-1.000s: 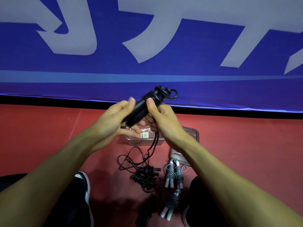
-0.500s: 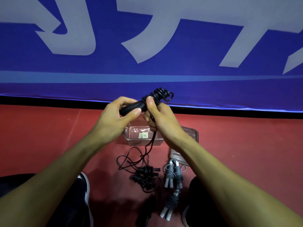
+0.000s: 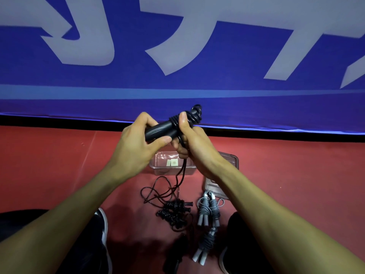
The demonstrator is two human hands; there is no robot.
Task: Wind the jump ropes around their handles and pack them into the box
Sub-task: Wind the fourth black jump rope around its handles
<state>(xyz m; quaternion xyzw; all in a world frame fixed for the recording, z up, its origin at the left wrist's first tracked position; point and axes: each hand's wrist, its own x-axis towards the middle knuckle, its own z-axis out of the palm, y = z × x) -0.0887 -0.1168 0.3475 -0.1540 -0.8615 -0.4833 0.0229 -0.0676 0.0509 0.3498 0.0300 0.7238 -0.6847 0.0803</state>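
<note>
I hold a pair of black jump rope handles level above the floor. My left hand grips their near end. My right hand grips the far end, thumb pressed over the black rope coils wound there. The loose black rope hangs from my right hand down to a tangle on the red floor. Below my hands sits the clear plastic box, partly hidden by them.
The box lid lies right of the box. On the floor lie a wound black rope bundle, two wound grey ropes and a third grey one. My shoes flank them. A blue banner stands ahead.
The handles have tilted from steep to nearly level. My left hand went from open fingers to a full grip on the near end. More rope is wound at the far end.
</note>
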